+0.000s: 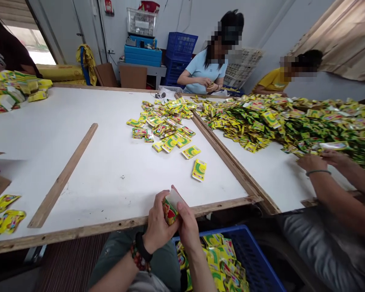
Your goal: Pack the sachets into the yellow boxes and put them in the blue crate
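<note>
Both my left hand (157,219) and my right hand (188,229) hold a small yellow, green and red foil packet (170,211) over the near wooden edge of the white table (109,170). Its pale top end sticks up between my palms. Below my hands stands a blue plastic crate (255,259) filled with similar packets. A loose spread of packets (165,123) lies on the table ahead of me, and the nearest single packet (199,169) lies well beyond my fingers. A beaded bracelet and a dark band circle my left wrist.
A co-worker's hands (317,160) reach into a large heap of packets (291,117) on an adjoining white table at right. A wooden strip (62,176) lies on my table. Other seated people work at the back, near stacked blue crates (179,52).
</note>
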A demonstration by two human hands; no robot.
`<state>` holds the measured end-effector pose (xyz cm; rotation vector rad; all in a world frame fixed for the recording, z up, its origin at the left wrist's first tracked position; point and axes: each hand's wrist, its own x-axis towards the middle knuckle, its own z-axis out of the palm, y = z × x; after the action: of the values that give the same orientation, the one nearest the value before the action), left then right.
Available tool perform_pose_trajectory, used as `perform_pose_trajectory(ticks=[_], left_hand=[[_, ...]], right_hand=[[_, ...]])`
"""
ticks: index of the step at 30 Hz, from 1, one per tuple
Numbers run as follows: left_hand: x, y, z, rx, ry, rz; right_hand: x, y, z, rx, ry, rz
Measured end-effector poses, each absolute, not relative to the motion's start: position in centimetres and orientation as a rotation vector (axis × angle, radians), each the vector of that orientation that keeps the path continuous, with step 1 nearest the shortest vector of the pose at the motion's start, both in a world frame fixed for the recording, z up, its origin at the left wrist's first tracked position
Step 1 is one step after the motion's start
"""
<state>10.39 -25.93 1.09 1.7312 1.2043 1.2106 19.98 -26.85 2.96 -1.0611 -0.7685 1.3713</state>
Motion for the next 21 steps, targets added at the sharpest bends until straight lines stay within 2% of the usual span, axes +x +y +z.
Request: perform_pose_trajectory(ticks=[5, 9, 13, 21], left_hand=[[10.7, -26.2, 0.0, 1.901, 1.127, 1.314], [10.5, -26.1, 0.6, 1.870, 1.192, 1.128], [10.6, -26.0, 0.5, 1.904, 1.238, 0.998], [11.0, -25.8, 0.1, 1.913, 1.342, 1.018]], right_hand=[[20.1, -27.2, 3.5, -1.141, -0.803, 1.217], [21.1, -27.9, 4.4, -1.250, -1.268, 0.978], [20.9, -27.8, 4.7, -1.413, -1.286, 0.795], [20.9, -26.9, 5.3, -1.392, -1.173, 1.045]])
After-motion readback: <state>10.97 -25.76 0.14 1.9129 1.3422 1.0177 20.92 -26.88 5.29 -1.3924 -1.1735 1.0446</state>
